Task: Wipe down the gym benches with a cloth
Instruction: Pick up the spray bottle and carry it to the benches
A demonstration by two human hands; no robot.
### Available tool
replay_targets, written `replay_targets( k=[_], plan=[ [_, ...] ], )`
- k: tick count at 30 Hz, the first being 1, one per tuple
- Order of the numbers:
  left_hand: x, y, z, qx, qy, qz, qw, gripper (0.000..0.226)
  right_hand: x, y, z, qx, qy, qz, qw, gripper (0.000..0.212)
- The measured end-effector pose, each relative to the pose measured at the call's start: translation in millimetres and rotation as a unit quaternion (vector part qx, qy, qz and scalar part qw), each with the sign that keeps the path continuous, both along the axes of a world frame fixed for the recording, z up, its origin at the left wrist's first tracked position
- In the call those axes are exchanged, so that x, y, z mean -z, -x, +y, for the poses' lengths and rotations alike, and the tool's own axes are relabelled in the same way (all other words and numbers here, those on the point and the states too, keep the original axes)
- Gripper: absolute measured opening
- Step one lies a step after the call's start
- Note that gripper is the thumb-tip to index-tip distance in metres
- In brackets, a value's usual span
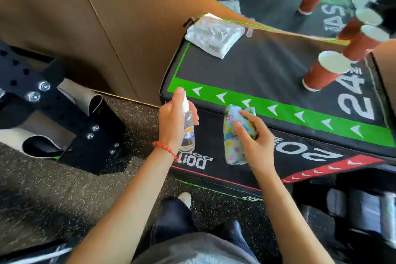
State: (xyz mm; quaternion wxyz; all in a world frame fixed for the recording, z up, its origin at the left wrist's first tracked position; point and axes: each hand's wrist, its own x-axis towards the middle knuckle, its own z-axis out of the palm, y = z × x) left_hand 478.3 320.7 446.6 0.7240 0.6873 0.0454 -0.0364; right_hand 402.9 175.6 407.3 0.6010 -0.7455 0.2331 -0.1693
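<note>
Spray bottle gripped upright in left hand; right hand fingers closed round patterned cloth, near padded box edge.

A gym — speckled rubber floor, padded plyo box marked 24, bolted black steel rack.

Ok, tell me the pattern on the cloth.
Cloth: pale with multicoloured dots, head view.

A clear spray bottle is gripped upright in the left hand. Just beside it, a patterned cloth is held in the right hand. Beyond both hands, a padded box is seen with a folded white cloth and red paper cups.
</note>
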Motion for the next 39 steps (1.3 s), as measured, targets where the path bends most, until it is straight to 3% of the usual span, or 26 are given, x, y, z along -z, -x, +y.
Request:
replay_targets(
  k=[7, 17, 31, 39],
  plan=[
    [-23.6, -73.0, -13.8, 0.059, 0.039, -0.018, 0.997, 0.062, -15.8, -56.7, -3.1, 0.066, 0.021, -0.015, 0.998, 0.02],
    [-19.9, -128.7, -58.3, 0.07, 0.062, -0.057, 0.994, 0.059, -16.6, -116.1, -26.9, 0.084, 0.077, 0.045, 0.992, 0.023],
    [13.7, -137.9, -74.9, 0.072, 0.019, -0.091, 0.993, 0.068, -4.9, -138.8, -32.5, 0.064, 0.175, 0.146, 0.972, 0.032],
    [15.2, -131.4, -72.6, 0.079, -0.002, -0.105, 0.991, 0.059, -0.1, -140.8, -27.5, 0.049, 0.254, 0.188, 0.947, 0.036]
  ],
)
